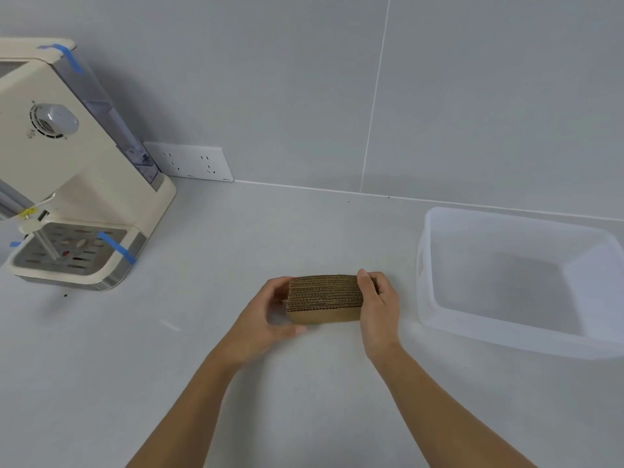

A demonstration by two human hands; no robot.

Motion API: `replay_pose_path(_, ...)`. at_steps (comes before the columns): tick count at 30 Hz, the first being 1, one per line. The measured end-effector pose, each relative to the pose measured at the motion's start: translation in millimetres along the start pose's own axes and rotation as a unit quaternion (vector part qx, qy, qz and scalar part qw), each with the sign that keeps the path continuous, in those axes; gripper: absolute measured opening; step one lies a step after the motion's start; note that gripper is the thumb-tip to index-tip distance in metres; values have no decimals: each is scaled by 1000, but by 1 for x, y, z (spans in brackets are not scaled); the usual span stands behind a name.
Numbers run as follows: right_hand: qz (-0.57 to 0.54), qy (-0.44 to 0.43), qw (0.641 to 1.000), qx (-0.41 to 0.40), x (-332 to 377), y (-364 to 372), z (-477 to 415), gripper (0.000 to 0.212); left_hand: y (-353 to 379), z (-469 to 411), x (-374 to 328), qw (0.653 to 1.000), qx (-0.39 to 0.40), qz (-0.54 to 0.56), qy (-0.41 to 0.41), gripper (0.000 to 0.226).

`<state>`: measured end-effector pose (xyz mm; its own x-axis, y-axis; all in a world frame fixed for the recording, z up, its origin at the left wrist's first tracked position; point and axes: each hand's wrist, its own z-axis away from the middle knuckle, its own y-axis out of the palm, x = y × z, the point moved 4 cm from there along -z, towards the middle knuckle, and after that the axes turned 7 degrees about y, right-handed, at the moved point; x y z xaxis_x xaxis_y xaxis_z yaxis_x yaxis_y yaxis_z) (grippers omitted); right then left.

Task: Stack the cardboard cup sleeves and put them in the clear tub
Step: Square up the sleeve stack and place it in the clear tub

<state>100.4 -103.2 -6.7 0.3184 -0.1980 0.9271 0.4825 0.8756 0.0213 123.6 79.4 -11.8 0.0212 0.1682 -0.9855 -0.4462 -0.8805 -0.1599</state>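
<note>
A stack of several brown corrugated cardboard cup sleeves (324,298) stands on edge on the pale counter, its layered edges facing up. My left hand (266,319) grips the stack's left end, thumb in front near its base. My right hand (378,305) clamps the right end, fingers wrapped over the top and behind. The clear tub (429,265) sits to the right of the stack, a short gap from my right hand, and nothing lies inside it.
A cream coffee machine (67,170) with blue tape strips and a metal drip tray stands at the left. A white double wall socket (192,162) is behind it, low on the grey wall. The counter (304,400) is pale grey.
</note>
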Motion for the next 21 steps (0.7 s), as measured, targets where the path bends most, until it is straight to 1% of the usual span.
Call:
replay_pose_path(3, 16, -1, 1000, 6, 2, -1, 0, 31, 2, -3, 1, 998, -36, -50, 10, 55)
replay_pose_path(6, 51, 3, 998, 28, 5, -3, -3, 30, 4, -5, 4, 996, -70, -51, 15, 46)
replay_pose_path(9, 85, 3, 994, 72, 8, -7, -5, 26, 3, -6, 6, 996, -78, -49, 15, 44)
replay_pose_path(12, 72, 1, 988, 137, 4, -16, -5, 21, 2, -6, 6, 996, -73, -50, 16, 42)
replay_pose_path(13, 69, 3, 984, 164, 1, -21, -5, 26, 2, -5, 6, 996, -74, -49, 14, 42)
replay_pose_path(15, 86, 7, 972, 220, -5, -31, -5, 51, 2, -5, 6, 996, -76, -47, 8, 41)
replay_pose_path(17, 125, 1, 959, 253, -8, -39, -6, 64, 3, -5, 6, 996, -74, -48, 8, 41)
replay_pose_path(19, 167, -20, 953, 252, -7, -43, -8, 65, 3, -5, 6, 996, -71, -48, 7, 41)
replay_pose_path(21, 160, -28, 959, 231, -5, -43, -10, 60, 2, -5, 6, 996, -69, -47, 6, 41)
